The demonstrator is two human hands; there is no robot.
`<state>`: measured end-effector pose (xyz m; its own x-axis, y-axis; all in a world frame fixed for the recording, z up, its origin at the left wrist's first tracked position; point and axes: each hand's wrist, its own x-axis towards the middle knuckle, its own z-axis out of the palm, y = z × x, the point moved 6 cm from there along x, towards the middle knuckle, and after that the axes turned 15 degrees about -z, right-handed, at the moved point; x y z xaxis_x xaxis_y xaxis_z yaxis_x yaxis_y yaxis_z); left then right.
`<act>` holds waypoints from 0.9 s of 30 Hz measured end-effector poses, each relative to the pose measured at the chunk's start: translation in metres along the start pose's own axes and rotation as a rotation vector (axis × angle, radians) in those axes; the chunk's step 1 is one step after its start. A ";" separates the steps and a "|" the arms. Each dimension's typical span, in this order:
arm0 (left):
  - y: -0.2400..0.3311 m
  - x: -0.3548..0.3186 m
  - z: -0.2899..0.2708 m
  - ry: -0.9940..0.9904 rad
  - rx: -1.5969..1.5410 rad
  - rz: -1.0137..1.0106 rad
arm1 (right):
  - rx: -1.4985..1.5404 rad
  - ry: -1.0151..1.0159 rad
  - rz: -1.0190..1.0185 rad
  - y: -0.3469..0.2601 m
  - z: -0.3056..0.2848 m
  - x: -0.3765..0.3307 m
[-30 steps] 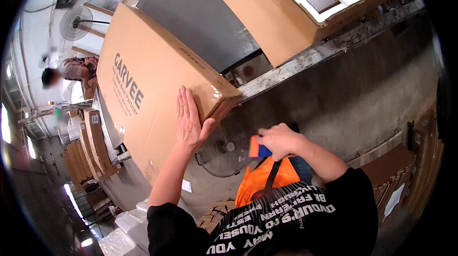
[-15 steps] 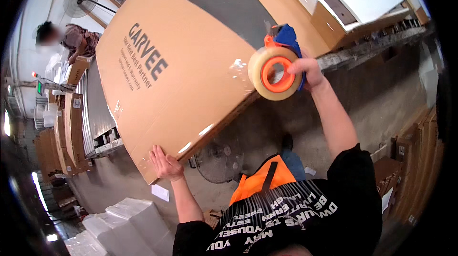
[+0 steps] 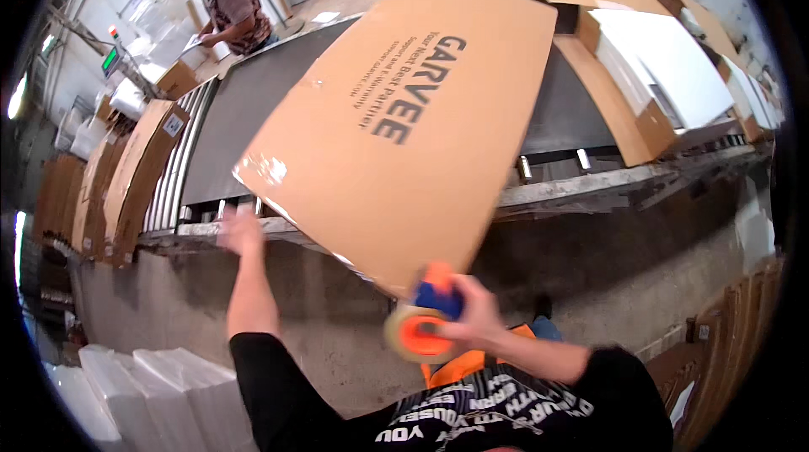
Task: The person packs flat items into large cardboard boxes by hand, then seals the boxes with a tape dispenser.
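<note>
A large flat cardboard box [image 3: 379, 191] with dark printing lies askew on the conveyor belt [image 3: 227, 128], its near corner jutting over the front rail toward me. Shiny clear tape shows at its left corner and along its near left edge. My right hand [image 3: 476, 313] grips a tape dispenser [image 3: 437, 290], blue and orange with a roll of clear tape, right by the box's near corner. Left of the box, my left hand [image 3: 242, 231] hovers by the conveyor rail, apart from the cardboard; motion smears its fingers.
An open carton [image 3: 628, 128] with white panels stands on the conveyor at the right. Metal rollers [image 3: 173, 157] and upright cartons [image 3: 143, 174] are at the left, with a co-worker [image 3: 232, 10] behind. White wrapped packages [image 3: 160, 393] stand at lower left, stacked cardboard [image 3: 729, 351] at lower right.
The box has turned and shifted right on the belt. My left hand has come off its corner, and my right hand has brought the tape dispenser down and left, nearer my body.
</note>
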<state>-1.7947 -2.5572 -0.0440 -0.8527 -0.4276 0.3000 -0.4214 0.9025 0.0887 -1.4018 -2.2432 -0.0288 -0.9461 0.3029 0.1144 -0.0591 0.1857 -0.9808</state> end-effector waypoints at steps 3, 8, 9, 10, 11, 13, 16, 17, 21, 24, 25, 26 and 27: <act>-0.067 0.053 -0.001 -0.170 -0.974 -0.346 | 0.343 -0.253 -0.032 0.009 0.128 0.069; -0.094 -0.092 0.012 -0.157 -1.306 -0.256 | 0.577 -0.309 0.178 0.023 0.097 0.118; -0.102 -0.136 0.009 -0.212 -1.288 -0.384 | 0.692 -0.322 0.213 0.018 0.069 0.123; -0.095 -0.182 -0.004 -0.232 -1.265 -0.471 | 0.657 -0.280 0.198 0.023 0.032 0.136; -0.122 -0.207 0.019 -0.212 -1.268 -0.516 | 0.742 -0.335 0.125 0.038 0.012 0.154; -0.091 -0.283 -0.001 -0.241 -1.286 -0.777 | 0.782 -0.145 -0.030 0.029 -0.066 0.202; -0.019 -0.347 -0.021 -0.291 -1.389 -0.930 | 0.659 -0.001 -0.002 0.063 -0.166 0.305; 0.005 -0.351 -0.025 -0.274 -1.378 -0.945 | 0.606 0.018 -0.043 0.058 -0.190 0.332; 0.092 -0.333 -0.033 -0.241 -1.578 -0.920 | -0.078 0.052 -0.105 0.075 -0.276 0.413; 0.139 -0.319 -0.046 -0.078 -1.631 -1.192 | -1.192 0.056 0.031 0.110 -0.403 0.470; 0.155 -0.320 -0.050 -0.074 -1.631 -1.193 | -1.292 0.266 0.060 0.133 -0.452 0.474; 0.165 -0.323 -0.058 -0.014 -1.599 -1.166 | -1.266 0.251 0.114 0.162 -0.486 0.480; 0.176 -0.322 -0.061 0.022 -1.571 -1.139 | -1.252 0.248 0.177 0.179 -0.512 0.483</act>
<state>-1.5757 -2.2577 -0.0670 -0.4133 -0.7645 -0.4947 -0.0685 -0.5156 0.8541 -1.7065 -1.5851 -0.0679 -0.8182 0.5531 0.1570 0.5257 0.8303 -0.1853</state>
